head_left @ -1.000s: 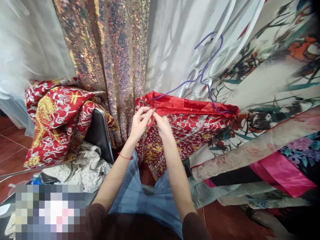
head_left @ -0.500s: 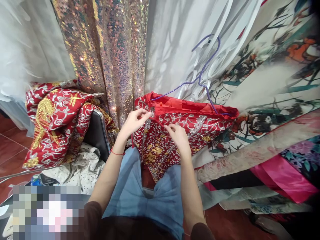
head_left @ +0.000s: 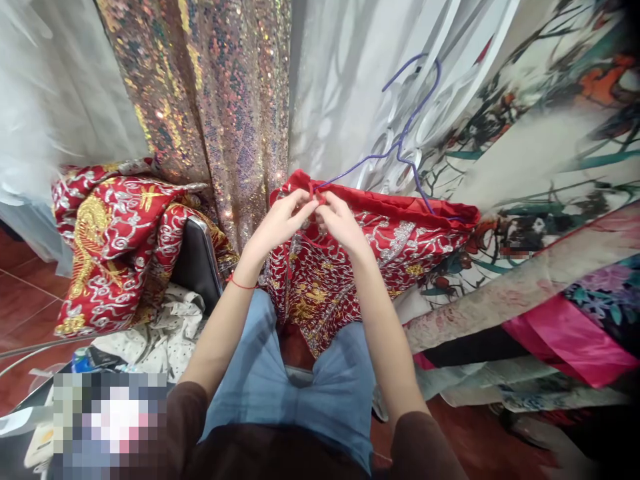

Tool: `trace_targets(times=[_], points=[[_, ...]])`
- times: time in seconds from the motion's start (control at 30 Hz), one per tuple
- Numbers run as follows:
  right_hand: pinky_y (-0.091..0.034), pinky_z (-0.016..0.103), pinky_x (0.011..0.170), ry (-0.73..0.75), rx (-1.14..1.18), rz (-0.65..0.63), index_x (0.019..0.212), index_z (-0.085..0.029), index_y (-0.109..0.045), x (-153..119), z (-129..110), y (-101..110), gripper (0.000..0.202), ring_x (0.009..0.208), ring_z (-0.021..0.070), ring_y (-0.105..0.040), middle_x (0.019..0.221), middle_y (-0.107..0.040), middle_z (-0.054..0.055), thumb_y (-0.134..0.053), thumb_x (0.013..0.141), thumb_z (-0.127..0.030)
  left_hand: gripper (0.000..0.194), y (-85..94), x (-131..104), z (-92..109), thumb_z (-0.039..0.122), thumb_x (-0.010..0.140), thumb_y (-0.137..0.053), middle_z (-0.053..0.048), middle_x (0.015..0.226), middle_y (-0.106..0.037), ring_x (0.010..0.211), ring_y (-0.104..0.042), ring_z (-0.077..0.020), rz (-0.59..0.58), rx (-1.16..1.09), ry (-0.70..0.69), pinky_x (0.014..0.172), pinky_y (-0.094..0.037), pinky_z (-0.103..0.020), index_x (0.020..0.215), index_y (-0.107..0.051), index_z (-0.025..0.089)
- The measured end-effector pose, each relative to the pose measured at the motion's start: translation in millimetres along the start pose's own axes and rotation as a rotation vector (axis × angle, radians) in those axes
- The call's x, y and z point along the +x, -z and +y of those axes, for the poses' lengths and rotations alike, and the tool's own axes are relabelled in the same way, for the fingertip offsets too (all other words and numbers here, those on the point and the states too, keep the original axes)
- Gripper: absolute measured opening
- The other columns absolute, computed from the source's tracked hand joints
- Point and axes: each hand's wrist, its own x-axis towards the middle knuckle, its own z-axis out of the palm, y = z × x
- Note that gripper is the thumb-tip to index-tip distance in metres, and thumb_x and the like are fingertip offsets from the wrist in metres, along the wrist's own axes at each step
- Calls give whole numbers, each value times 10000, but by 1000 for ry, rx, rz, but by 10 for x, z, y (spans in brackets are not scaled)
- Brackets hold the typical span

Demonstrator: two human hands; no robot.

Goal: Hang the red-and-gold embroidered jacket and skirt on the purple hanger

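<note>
A red skirt point(head_left: 320, 293) with gold and silver embroidery hangs over my knees, its satin waistband point(head_left: 387, 203) spread on a purple wire hanger point(head_left: 400, 143). At the left end of that waistband my two hands meet. My left hand point(head_left: 280, 227) pinches a thin red cord point(head_left: 314, 192) between thumb and fingers. Closed on the same cord from the other side is my right hand point(head_left: 343, 223). The fingertips nearly touch, so the exact shape of the cord between them is partly hidden. Loose red strands trail below the hands over the embroidery.
Another red embroidered garment point(head_left: 120, 253) drapes over a dark chair back point(head_left: 200, 250) at left, above a dotted white cloth point(head_left: 165, 340). A sequinned curtain-like fabric point(head_left: 240, 113) hangs ahead. Printed fabrics point(head_left: 560, 167) fill the right side.
Both hands have moved up to the waistband's left end and come together. The right hand travelled up and left. The red cord is now pinched between them, and the waistband opening looks narrower.
</note>
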Motion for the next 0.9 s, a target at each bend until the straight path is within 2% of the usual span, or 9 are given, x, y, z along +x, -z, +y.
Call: trace_targets(times=[0.1,0.2,0.4,0.53,0.6,0.67,0.77,0.83,0.9], points=[[-253,214,496,-48,69,-141,837,-177,-571,68,-73,195,110,488,61,-277,554,-357,-82,-515,894,-251,260,44,111,-19,385,936,-547,-1,707,-613,615,-472,-107,24,118,6,630,-354,-247,829,-632,163],[-259,223,512,-13,-18,-197,787,-157,-629,96,-135,397,233,501,59,-301,551,-411,-64,-550,901,-345,313,84,219,-67,407,909,-581,18,602,-554,547,-413,-105,17,186,-1,593,-317,-261,705,-605,170],[-432,288,728,98,-316,194,790,-165,-689,27,-83,577,283,705,126,-545,769,-657,33,-525,925,-353,321,187,238,-235,394,912,-570,3,608,-551,568,-413,-127,242,298,-18,613,-310,-273,665,-590,190],[-451,360,816,156,-670,159,950,-188,-705,-306,-54,708,361,834,193,-580,848,-656,72,-423,972,-413,336,300,138,-279,439,899,-578,-19,702,-607,655,-484,-149,193,405,-16,671,-359,-272,668,-605,198],[-427,421,916,238,-891,168,1092,-212,-682,-541,-43,931,358,1028,247,-557,1044,-635,109,-432,966,-436,317,365,133,-294,449,899,-570,-31,767,-627,725,-525,-160,223,420,-34,752,-402,-284,714,-617,195],[-389,475,975,267,-1068,235,1208,-231,-634,-767,-8,1277,388,1157,290,-496,1215,-566,137,-491,937,-469,268,421,164,-330,446,895,-569,-48,903,-658,846,-564,-178,262,409,-34,859,-424,-309,854,-642,191],[-382,442,977,208,-1275,245,1218,-187,-628,-1006,119,1876,451,1200,303,-447,1297,-496,190,-574,895,-497,328,438,232,-440,471,897,-550,-60,1022,-664,922,-575,-192,154,359,34,900,-436,-329,1022,-628,178],[-361,413,970,138,-1372,153,1131,-175,-657,-1076,252,2193,366,1227,297,-421,1309,-516,207,-579,908,-455,371,383,272,-539,514,926,-485,-46,915,-655,823,-560,-177,17,305,68,819,-446,-309,959,-622,171],[-298,425,1010,100,-1379,94,1039,-195,-661,-1087,399,2378,223,1221,272,-440,1249,-600,184,-544,942,-358,424,283,311,-647,553,946,-426,-34,812,-613,746,-521,-164,15,271,42,752,-429,-298,839,-589,176]])
